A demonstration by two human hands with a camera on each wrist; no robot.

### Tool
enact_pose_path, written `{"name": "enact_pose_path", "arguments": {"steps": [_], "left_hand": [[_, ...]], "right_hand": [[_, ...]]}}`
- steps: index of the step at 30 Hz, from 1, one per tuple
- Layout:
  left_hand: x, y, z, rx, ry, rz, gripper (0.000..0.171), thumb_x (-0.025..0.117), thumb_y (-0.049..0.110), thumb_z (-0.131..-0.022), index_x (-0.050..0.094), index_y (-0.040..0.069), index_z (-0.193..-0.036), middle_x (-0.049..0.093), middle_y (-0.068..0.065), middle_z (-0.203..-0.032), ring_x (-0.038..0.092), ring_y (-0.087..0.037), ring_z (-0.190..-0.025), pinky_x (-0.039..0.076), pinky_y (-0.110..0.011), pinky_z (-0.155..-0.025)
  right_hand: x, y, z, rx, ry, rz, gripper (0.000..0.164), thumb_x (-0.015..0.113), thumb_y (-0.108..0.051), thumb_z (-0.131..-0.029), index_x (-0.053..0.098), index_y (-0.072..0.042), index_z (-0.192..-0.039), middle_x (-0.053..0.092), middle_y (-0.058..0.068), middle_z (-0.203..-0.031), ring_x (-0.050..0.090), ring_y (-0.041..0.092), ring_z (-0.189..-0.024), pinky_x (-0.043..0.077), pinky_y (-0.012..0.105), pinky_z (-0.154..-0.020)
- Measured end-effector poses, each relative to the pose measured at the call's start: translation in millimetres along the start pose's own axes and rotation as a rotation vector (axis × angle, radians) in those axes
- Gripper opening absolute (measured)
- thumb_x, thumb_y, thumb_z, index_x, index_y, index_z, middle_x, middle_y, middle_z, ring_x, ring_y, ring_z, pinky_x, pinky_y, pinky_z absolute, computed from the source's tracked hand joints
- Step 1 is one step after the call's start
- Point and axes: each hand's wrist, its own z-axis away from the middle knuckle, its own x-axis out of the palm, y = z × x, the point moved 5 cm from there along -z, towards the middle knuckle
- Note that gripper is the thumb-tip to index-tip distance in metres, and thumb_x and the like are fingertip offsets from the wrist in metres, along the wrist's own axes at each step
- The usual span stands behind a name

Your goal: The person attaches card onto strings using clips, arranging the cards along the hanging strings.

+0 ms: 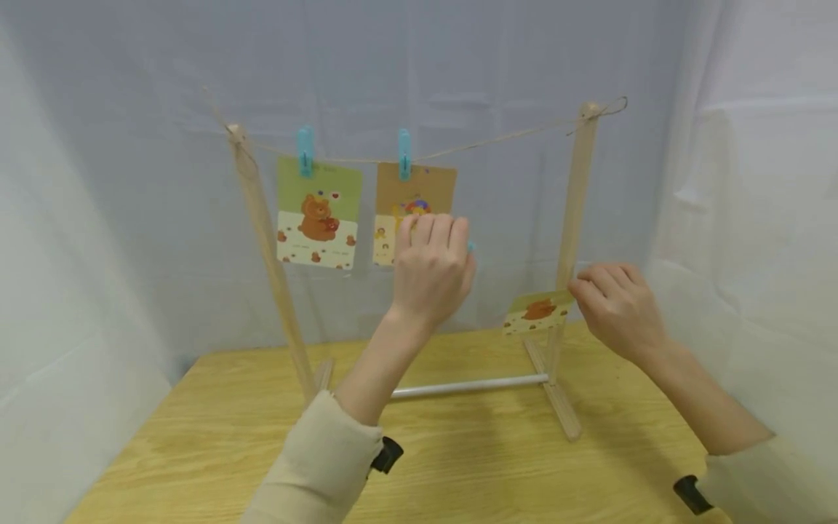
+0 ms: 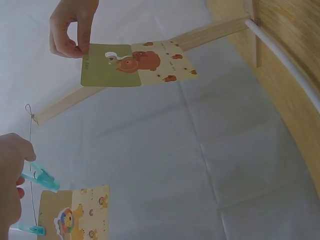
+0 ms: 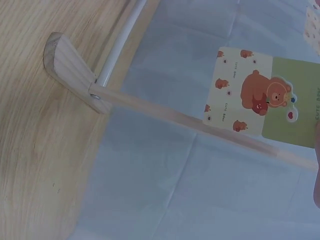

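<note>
My left hand (image 1: 432, 266) pinches a blue clothespin (image 2: 42, 176) in front of the orange lion card (image 1: 415, 182), covering part of it in the head view. Over by the right post, my right hand (image 1: 618, 309) grips a green and cream bear card (image 3: 260, 95) by its green edge; the card tilts toward flat in the head view. Another bear card (image 1: 318, 218) hangs from the twine (image 1: 497, 138) by a blue clothespin (image 1: 305, 151). A second blue clothespin (image 1: 404, 154) fastens the lion card to the same twine.
The twine runs between a left wooden post (image 1: 271, 262) and a right wooden post (image 1: 577, 196). A white rod (image 1: 471, 386) joins them low down, above the wooden table (image 1: 458, 458). A wooden foot (image 1: 561, 411) sticks out toward me. White cloth (image 1: 753, 255) surrounds the table.
</note>
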Motion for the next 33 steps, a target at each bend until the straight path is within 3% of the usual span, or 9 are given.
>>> {"name": "enact_pose_path", "arguments": {"steps": [19, 26, 33], "left_hand": [[-3.0, -2.2, -27.6, -0.002, 0.077, -0.040, 0.021, 0.048, 0.004, -0.079, 0.062, 0.004, -0.094, 0.062, -0.007, -0.090, 0.054, -0.023, -0.085, 0.037, -0.041, -0.089], [-4.0, -5.2, -37.5, -0.013, 0.111, -0.090, 0.018, 0.045, 0.003, -0.083, 0.060, 0.005, -0.092, 0.061, -0.007, -0.089, 0.052, -0.023, -0.082, 0.037, -0.040, -0.087], [-3.2, -10.0, -45.8, -0.039, 0.106, -0.083, 0.019, 0.044, 0.003, -0.084, 0.059, 0.004, -0.095, 0.061, -0.007, -0.090, 0.052, -0.023, -0.082, 0.037, -0.038, -0.085]], "right_hand": [[1.0, 3.8, -27.4, 0.006, 0.039, 0.043, 0.023, 0.046, -0.005, -0.094, 0.061, 0.005, -0.081, 0.058, 0.019, -0.079, 0.055, 0.038, -0.070, 0.043, 0.048, -0.065], [3.9, 8.3, -36.1, 0.012, 0.062, 0.053, 0.015, 0.051, 0.000, -0.089, 0.061, 0.004, -0.079, 0.059, 0.018, -0.078, 0.055, 0.037, -0.071, 0.042, 0.048, -0.066], [5.8, 11.7, -42.1, 0.013, 0.065, 0.060, 0.011, 0.052, 0.003, -0.086, 0.061, 0.003, -0.079, 0.058, 0.018, -0.077, 0.055, 0.037, -0.071, 0.042, 0.048, -0.068]]}}
